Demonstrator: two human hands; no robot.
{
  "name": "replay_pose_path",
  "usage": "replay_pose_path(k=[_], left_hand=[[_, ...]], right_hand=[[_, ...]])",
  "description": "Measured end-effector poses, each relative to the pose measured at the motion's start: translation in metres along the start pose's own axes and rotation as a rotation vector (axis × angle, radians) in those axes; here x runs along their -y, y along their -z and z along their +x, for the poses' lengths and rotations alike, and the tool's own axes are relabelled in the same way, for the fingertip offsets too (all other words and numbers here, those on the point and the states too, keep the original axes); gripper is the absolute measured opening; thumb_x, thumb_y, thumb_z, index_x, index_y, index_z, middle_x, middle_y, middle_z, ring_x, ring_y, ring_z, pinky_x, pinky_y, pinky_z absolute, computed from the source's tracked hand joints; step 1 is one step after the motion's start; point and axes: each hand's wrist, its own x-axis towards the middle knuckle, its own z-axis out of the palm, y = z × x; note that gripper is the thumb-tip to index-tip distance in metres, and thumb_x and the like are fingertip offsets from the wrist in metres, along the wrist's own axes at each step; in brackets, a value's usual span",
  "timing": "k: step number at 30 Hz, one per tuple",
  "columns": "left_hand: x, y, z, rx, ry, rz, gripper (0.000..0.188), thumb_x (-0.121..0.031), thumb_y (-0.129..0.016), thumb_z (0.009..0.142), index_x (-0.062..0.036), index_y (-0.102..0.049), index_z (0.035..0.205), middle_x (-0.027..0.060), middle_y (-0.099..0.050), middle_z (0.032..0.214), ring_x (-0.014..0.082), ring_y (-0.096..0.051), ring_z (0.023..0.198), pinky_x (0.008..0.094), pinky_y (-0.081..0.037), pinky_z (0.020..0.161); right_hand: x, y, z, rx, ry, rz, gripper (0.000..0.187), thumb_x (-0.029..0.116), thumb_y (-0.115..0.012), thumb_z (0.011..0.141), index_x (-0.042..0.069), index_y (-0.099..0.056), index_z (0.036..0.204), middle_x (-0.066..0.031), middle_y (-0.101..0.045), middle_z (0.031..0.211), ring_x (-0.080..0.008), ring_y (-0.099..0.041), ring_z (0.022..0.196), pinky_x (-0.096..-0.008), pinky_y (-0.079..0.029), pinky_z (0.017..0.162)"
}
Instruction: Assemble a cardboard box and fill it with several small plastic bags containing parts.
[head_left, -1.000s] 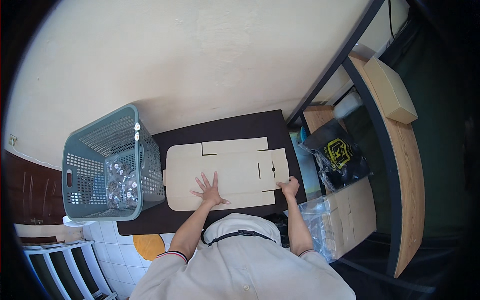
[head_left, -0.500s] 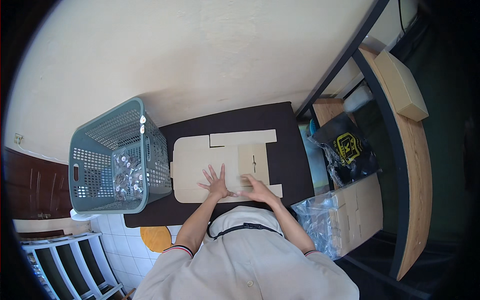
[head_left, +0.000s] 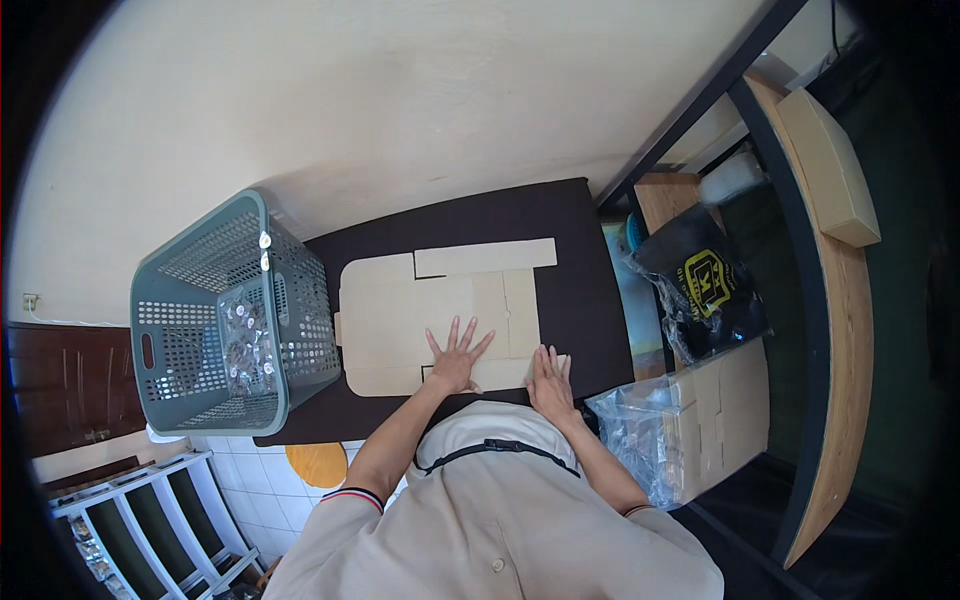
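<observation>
A flat, die-cut cardboard box blank (head_left: 390,310) lies on the dark brown table top (head_left: 520,210). Its flap strip runs along the far side, and a crease crosses its right part. My left hand (head_left: 456,362) is spread on the cardboard near its front edge, fingers apart and pointing away from me. At the blank's front right corner rests my right hand (head_left: 551,385), its fingers stretched out flat over the end of the near flap. Neither hand grasps anything.
A grey-green perforated basket (head_left: 275,300) holding small clear-wrapped items stands on the table's left. At right are a plastic-wrapped cardboard stack (head_left: 715,425), a black plastic bag (head_left: 700,290) and a wooden shelf (head_left: 845,400) bearing a tan box (head_left: 825,165). A wall rises behind the table.
My right hand has moved right and down onto the blank's front right corner. The blank's right panel, raised or folded before, now lies flat. My left hand stays spread on the cardboard.
</observation>
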Motion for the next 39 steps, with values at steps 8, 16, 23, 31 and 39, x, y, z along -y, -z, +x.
replay_pose_path(k=[8,16,23,31,39], left_hand=[[-0.004,0.010,0.008,0.079,0.021,0.013,0.145,-0.058,-0.092,0.061,-0.0437,0.007,0.166,0.0082,0.020,0.175,0.0445,0.020,0.158,0.0927,0.002,0.103],[0.000,0.008,0.011,0.053,0.002,-0.062,0.146,-0.054,-0.094,0.058,-0.0434,0.002,0.167,0.0124,0.017,0.175,0.0476,0.018,0.158,0.0925,0.003,0.102],[0.002,0.011,0.011,0.047,-0.003,-0.132,0.145,-0.047,-0.097,0.057,-0.0452,-0.003,0.167,0.0107,0.016,0.175,0.0459,0.019,0.158,0.0923,0.004,0.102],[0.001,0.010,0.007,0.015,0.005,-0.144,0.146,-0.045,-0.098,0.055,-0.0446,-0.004,0.167,0.0101,0.015,0.176,0.0442,0.018,0.158,0.0923,0.004,0.103],[0.000,0.008,0.005,0.013,0.029,-0.067,0.146,-0.050,-0.097,0.056,-0.0445,-0.002,0.167,0.0072,0.017,0.176,0.0418,0.019,0.159,0.0933,0.003,0.102]], right_hand=[[0.002,0.020,0.041,0.034,0.079,-0.286,0.071,0.028,-0.051,0.103,-0.011,-0.029,0.158,-0.0224,-0.030,0.167,-0.0357,-0.017,0.160,-0.0702,-0.003,0.125],[0.005,0.031,0.130,-0.005,-0.003,-0.254,0.069,0.027,-0.049,0.104,-0.014,-0.030,0.156,-0.0237,-0.028,0.168,-0.0363,-0.017,0.160,-0.0725,-0.002,0.123],[0.004,0.049,0.179,0.059,-0.018,-0.265,0.067,0.028,-0.042,0.107,-0.012,-0.025,0.158,-0.0229,-0.020,0.171,-0.0370,-0.014,0.160,-0.0726,-0.001,0.123],[0.012,0.035,0.151,-0.017,-0.048,-0.153,0.071,0.029,-0.047,0.104,-0.014,-0.028,0.157,-0.0258,-0.022,0.170,-0.0398,-0.016,0.160,-0.0726,0.000,0.122],[0.022,0.017,0.061,0.042,-0.030,-0.140,0.074,0.038,-0.046,0.105,-0.014,-0.030,0.156,-0.0308,-0.024,0.167,-0.0447,-0.021,0.157,-0.0737,-0.002,0.121]])
